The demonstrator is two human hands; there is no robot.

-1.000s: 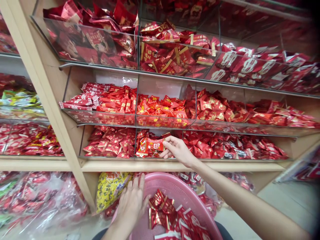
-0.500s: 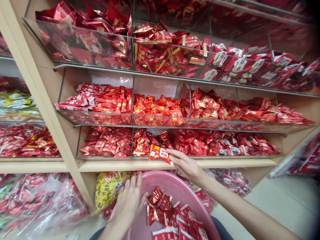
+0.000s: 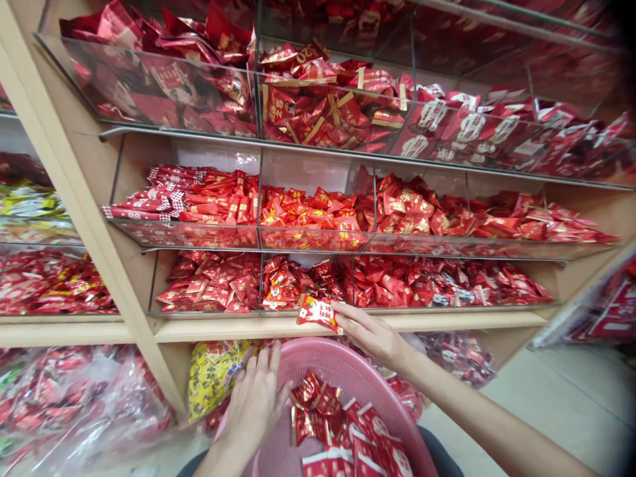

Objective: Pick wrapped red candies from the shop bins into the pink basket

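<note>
Nearby, yellow bag (image 3: 212,379), left hand (image 3: 255,392) hiding basket rim (image 3: 399,399)

A number is showing, and some writing is hiding.
A gold "20" is shining on a red packet (image 3: 311,53) on the upper shelf (image 3: 199,134). Farther right, dark red packets (image 3: 472,126) are wearing big white signs, but these are looking too blurry to read. The little packet (image 3: 315,311) that the right hand (image 3: 375,334) is holding is showing writing too tiny to read.
</note>
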